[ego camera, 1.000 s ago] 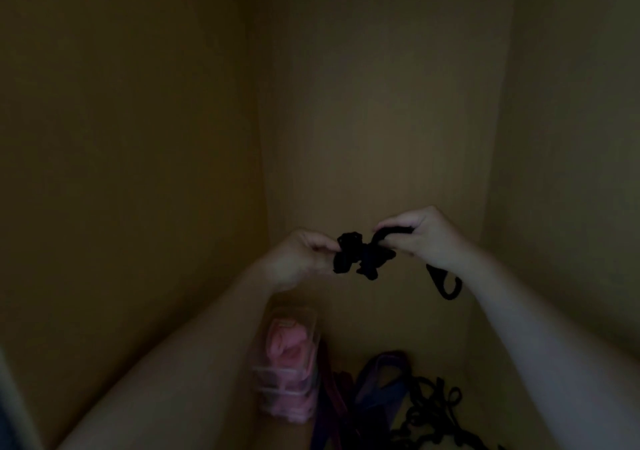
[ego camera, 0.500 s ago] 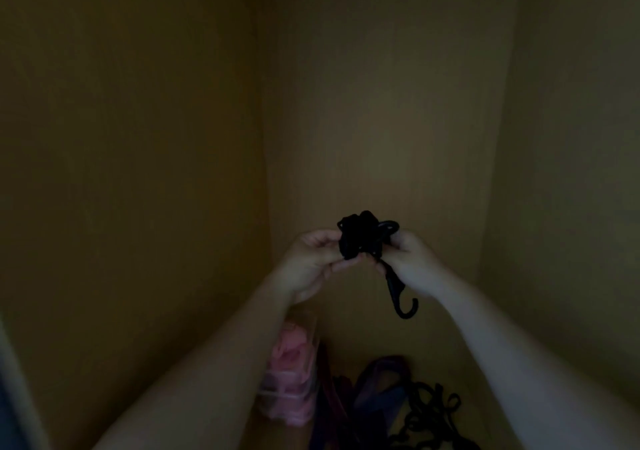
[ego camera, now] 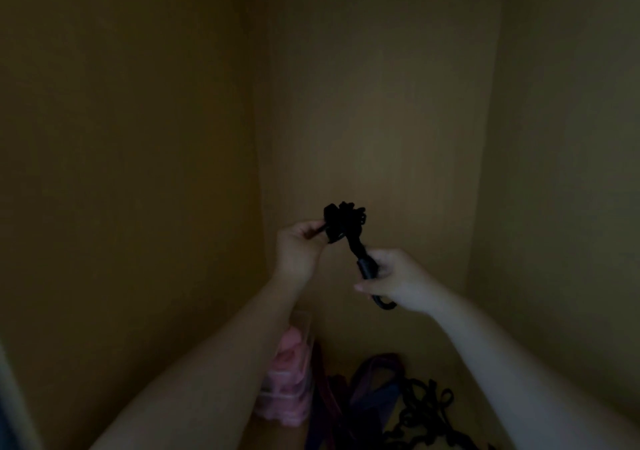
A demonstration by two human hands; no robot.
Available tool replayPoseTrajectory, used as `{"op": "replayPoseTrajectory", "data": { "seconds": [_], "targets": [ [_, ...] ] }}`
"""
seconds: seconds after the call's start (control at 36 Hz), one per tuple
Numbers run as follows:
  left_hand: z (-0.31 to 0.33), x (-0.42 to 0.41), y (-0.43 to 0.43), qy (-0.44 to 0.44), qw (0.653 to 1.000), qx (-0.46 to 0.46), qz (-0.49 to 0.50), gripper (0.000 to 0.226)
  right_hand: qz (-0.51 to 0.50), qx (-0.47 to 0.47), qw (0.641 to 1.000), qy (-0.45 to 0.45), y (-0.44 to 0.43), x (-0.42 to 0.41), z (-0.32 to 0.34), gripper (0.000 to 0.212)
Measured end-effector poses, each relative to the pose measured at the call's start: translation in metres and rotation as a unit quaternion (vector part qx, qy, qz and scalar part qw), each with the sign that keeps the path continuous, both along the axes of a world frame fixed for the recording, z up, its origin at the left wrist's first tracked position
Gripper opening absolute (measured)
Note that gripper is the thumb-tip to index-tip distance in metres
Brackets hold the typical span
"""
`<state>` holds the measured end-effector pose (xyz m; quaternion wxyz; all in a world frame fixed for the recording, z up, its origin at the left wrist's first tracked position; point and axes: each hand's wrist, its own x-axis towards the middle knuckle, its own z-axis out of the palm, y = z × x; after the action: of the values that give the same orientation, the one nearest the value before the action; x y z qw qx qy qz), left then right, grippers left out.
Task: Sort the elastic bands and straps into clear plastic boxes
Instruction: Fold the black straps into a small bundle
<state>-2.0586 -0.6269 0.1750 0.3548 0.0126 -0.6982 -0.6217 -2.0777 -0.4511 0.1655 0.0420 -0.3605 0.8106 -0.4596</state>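
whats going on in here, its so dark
A person holds a bunched black elastic cord up in both hands: the left hand pinches the bundle, the right hand grips the end by its hook. Below, a clear box of pink items stands beside loose purple straps and black cords, not yet boxed.

dim light; plain tan back wall (ego camera: 374,103) meets side walls at two corners.

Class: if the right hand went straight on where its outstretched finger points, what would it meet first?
Likely the left wrist: the right hand points a finger leftward at it, though depth is unclear.
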Motion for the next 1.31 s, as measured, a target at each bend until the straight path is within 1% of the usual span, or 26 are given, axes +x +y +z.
{"op": "replayPoseTrajectory", "data": {
  "seconds": [0.03, 0.06, 0.11, 0.17, 0.25, 0.33, 0.39, 0.44, 0.5, 0.53, 0.61, 0.64, 0.72, 0.83, 0.89, 0.97, 1.11, 1.25, 1.31],
  "targets": [
    [-0.002, -0.002, -0.001, -0.002, 1.000, -0.022, 0.018, 0.015, -0.003, 0.007, 1.000, -0.002, 0.001, 0.001, 0.000, 0.064],
    [-0.004, -0.004, -0.003, -0.003, 0.998, -0.047, 0.032, 0.016, -0.010, 0.014, 1.000, 0.002, 0.002, 0.002, 0.001, 0.067],
    [-0.008, -0.005, -0.004, -0.007, 0.994, -0.095, 0.050, 0.019, -0.033, 0.037, 0.999, 0.023, 0.006, 0.004, 0.005, 0.068],
    [-0.012, -0.006, -0.005, -0.002, 0.991, -0.123, 0.059, 0.021, -0.052, 0.068, 0.995, 0.049, 0.011, 0.006, 0.013, 0.065],
    [-0.016, -0.006, -0.005, 0.010, 0.985, -0.159, 0.062, 0.024, -0.077, 0.099, 0.988, 0.093, 0.015, 0.009, 0.024, 0.056],
    [-0.022, -0.009, -0.006, 0.026, 0.970, -0.238, 0.051, 0.026, -0.108, 0.112, 0.976, 0.155, 0.019, 0.011, 0.031, 0.037],
    [-0.026, -0.008, -0.007, 0.036, 0.961, -0.269, 0.049, 0.025, -0.109, 0.102, 0.973, 0.174, 0.020, 0.011, 0.033, 0.027],
    [-0.030, -0.007, -0.007, 0.055, 0.956, -0.284, 0.056, 0.024, -0.093, 0.084, 0.977, 0.174, 0.019, 0.010, 0.031, 0.028],
    [-0.034, -0.003, -0.003, 0.062, 0.957, -0.277, 0.055, 0.022, -0.087, 0.050, 0.979, 0.179, 0.017, 0.006, 0.024, 0.033],
    [-0.036, -0.001, -0.002, 0.071, 0.956, -0.279, 0.055, 0.021, -0.094, 0.015, 0.982, 0.166, 0.016, 0.003, 0.020, 0.035],
    [-0.044, 0.002, -0.001, 0.102, 0.956, -0.271, 0.058, 0.023, -0.107, -0.133, 0.985, 0.041, 0.013, -0.001, 0.014, 0.039],
    [-0.047, 0.003, -0.002, 0.109, 0.957, -0.264, 0.057, 0.023, -0.109, -0.162, 0.981, 0.023, 0.012, -0.003, 0.012, 0.036],
    [-0.053, 0.005, -0.006, 0.120, 0.960, -0.250, 0.036, 0.024, -0.123, -0.199, 0.972, 0.016, 0.012, -0.009, 0.009, 0.030],
    [-0.056, 0.011, -0.004, 0.120, 0.972, -0.201, 0.011, 0.029, -0.134, -0.292, 0.945, -0.067, 0.014, -0.015, 0.008, 0.027],
    [-0.055, 0.014, 0.002, 0.111, 0.979, -0.169, -0.010, 0.030, -0.133, -0.301, 0.940, -0.088, 0.010, -0.015, 0.007, 0.027],
    [-0.056, 0.015, 0.008, 0.083, 0.988, -0.124, -0.044, 0.034, -0.145, -0.289, 0.946, -0.037, 0.004, -0.010, 0.003, 0.030],
    [-0.056, 0.010, 0.010, 0.034, 0.995, -0.062, -0.072, 0.041, -0.114, -0.253, 0.958, 0.065, -0.002, 0.001, -0.009, 0.034],
    [-0.055, 0.015, 0.013, 0.020, 0.990, -0.011, -0.141, 0.036, -0.110, -0.284, 0.949, 0.085, 0.002, 0.003, -0.011, 0.034],
    [-0.054, 0.017, 0.015, 0.005, 0.989, 0.010, -0.150, 0.030, -0.111, -0.285, 0.947, 0.094, 0.005, 0.002, -0.011, 0.033]
  ]
}}
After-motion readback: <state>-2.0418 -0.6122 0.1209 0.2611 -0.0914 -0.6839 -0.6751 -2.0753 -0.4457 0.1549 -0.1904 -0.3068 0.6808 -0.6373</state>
